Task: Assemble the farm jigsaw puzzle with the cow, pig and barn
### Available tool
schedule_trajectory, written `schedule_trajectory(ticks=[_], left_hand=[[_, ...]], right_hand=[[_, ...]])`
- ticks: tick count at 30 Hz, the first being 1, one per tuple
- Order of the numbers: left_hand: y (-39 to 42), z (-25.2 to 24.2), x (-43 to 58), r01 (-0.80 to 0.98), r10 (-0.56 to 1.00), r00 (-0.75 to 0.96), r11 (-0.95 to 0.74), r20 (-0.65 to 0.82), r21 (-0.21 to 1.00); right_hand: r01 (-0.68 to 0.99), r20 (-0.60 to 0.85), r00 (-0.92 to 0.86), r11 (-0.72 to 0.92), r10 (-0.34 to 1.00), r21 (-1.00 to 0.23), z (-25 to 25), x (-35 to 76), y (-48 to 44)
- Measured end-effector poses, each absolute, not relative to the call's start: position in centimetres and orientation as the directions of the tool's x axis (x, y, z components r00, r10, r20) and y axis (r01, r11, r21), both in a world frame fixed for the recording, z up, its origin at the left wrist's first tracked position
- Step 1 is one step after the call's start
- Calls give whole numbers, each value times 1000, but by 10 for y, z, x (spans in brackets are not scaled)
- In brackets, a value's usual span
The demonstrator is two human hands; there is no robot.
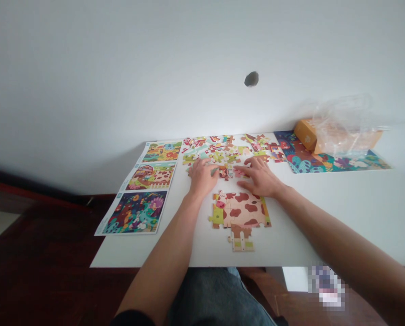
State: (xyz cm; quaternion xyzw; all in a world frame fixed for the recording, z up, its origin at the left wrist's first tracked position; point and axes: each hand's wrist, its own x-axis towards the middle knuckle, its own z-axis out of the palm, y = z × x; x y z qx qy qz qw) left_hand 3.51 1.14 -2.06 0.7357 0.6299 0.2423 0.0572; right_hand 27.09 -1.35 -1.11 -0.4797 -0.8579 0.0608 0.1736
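Observation:
A partly joined cow puzzle (240, 213) lies on the white table (341, 217) in front of me. Beyond it spreads a heap of loose puzzle pieces (223, 151). My left hand (202, 175) rests palm down at the near edge of the heap, fingers curled onto pieces. My right hand (260, 177) lies flat beside it, fingers stretched toward a pink piece (239, 172) between the two hands. Whether either hand grips a piece is hidden.
A sheet with three reference pictures (144, 188) hangs over the table's left edge. A colourful finished picture (311, 158) lies at the back right under an orange box (307, 133) and a clear plastic bag (345, 124). A white wall stands behind.

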Motion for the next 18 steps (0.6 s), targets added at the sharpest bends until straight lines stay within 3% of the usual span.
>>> schedule_trajectory(ticks=[6,13,18], left_hand=[[9,-19,35,892,943,164,-267,291,364],[11,-18,32,960,976,-44,-18,215,280],[9,-19,33,961,975,-16,-47,223,274]], right_hand=[[747,199,-581,614,790,-256,-6,262,-21],[737,241,-560,609,793,-293,-9,269,-17],[742,269,-542,604,796,-290,-13,270,-13]])
